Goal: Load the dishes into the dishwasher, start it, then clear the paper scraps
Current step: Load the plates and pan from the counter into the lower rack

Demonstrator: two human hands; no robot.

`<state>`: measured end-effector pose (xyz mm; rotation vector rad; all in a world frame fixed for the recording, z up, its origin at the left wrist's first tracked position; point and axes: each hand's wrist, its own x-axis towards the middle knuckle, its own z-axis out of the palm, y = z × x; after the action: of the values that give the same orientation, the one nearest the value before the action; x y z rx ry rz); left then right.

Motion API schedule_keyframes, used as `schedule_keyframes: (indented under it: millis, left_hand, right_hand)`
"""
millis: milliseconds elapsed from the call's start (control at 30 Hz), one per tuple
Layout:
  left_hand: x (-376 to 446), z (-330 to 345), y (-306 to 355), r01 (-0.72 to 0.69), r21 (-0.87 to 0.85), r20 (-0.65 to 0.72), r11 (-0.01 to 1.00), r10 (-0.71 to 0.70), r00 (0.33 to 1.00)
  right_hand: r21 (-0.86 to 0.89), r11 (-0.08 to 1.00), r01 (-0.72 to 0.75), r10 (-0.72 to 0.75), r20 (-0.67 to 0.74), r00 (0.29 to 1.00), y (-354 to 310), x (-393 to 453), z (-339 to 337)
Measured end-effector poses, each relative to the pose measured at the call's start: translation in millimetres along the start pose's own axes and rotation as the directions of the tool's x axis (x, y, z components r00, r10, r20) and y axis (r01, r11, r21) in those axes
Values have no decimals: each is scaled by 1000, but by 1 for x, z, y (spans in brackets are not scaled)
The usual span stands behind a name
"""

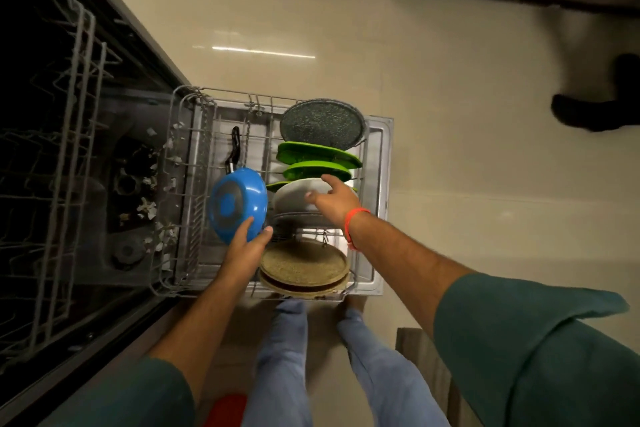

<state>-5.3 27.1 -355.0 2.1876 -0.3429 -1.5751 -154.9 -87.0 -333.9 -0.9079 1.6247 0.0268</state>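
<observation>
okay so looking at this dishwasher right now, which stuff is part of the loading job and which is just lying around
Job: blue pan, white plate, green plates, speckled grey plate, tan plates, lower rack, paper scraps.
Lying about: red object, dark shape on floor.

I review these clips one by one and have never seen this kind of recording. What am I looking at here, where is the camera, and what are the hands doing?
There is no machine here: one wide-angle camera sits on a person's head and looks down, so you see their own arms and legs. Below them is an open dishwasher with its lower rack pulled out over the door. The left hand has its grip on a blue pan, turned with its underside towards the camera. The right hand reaches with relaxed fingers onto a white plate standing in the rack. Behind that stand green plates and a dark speckled plate; nearest the person sit tan speckled plates. Paper scraps lie on the dishwasher floor, at the left.
</observation>
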Motion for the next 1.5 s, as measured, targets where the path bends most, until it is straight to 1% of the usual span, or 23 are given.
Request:
schedule_keyframes:
  millis: [167,267,400,567,667,867,1033,1133,1267,1500]
  left_hand:
    - [-19,30,-8,35,-73,-10,997,-36,999]
    - [-32,56,-10,68,-118,-17,991,-71,997]
    - [-53,101,-9,92,-176,-86,980,-109,990]
    - [-74,153,-7,96,-313,-74,945,-125,989]
    - [-76,172,-12,100,-380,-42,919,-126,991]
    - [-70,183,-25,149,-428,8,891,-162,987]
    - [-65,175,-38,146,-485,-16,862,-176,984]
    - [-60,167,-45,164,-521,-26,838,-207,978]
    - [-57,161,-47,181,-586,-39,790,-251,967]
    - [-57,179,-43,162,-739,-92,653,-336,937]
  right_hand:
    - [34,999,-11,10,9,1000,25,-6,-56]
    - [17,1000,-3,2,40,999,46,-1,-89]
    - [-36,999,20,-16,106,994,66,8,-123]
    - [-160,982,96,-64,196,979,70,15,-148]
    - [-210,972,101,-55,212,976,64,19,-151]
    - [-300,948,106,-41,216,976,48,27,-143]
    - [-381,914,136,-54,218,974,33,35,-132]
    - [-396,907,139,-46,236,971,22,42,-127]
    - [-435,887,153,-43,252,967,14,55,-125]
    - [-594,785,176,17,305,952,4,96,-139]
